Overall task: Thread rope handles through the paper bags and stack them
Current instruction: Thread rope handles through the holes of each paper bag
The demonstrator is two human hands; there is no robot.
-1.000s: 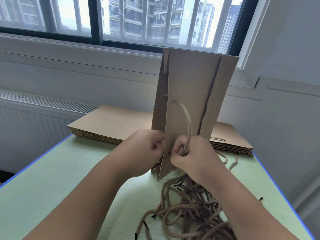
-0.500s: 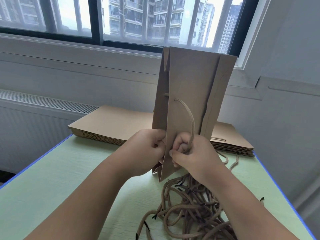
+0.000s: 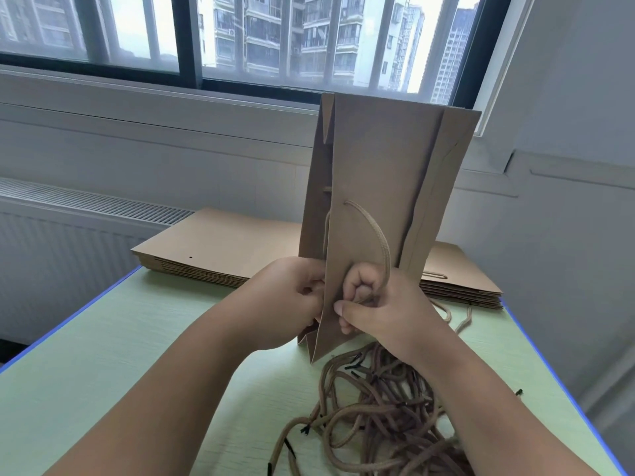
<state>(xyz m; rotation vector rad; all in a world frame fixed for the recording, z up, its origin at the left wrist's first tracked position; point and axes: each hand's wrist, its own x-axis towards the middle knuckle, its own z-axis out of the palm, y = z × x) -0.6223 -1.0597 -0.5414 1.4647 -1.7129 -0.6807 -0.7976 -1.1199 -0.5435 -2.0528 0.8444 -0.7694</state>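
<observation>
A flat brown paper bag (image 3: pixel 378 173) stands on edge above the green table, held between both hands. A tan rope handle (image 3: pixel 376 238) comes out of a hole in the near panel and arcs down into my right hand (image 3: pixel 381 304), whose fingers pinch the rope against the bag's lower part. My left hand (image 3: pixel 288 297) grips the bag's left panels at the same height; its fingertips are hidden behind the paper. A second rope piece shows between the panels on the left.
A stack of flat bags without handles (image 3: pixel 220 249) lies behind on the left. Another stack with rope handles (image 3: pixel 460 280) lies at the back right. A tangled heap of loose ropes (image 3: pixel 381 417) covers the near right of the table (image 3: pixel 103 372).
The rope loop on the near panel has grown slightly larger and my right hand's thumb has shifted lower on the bag. The bag has barely moved.
</observation>
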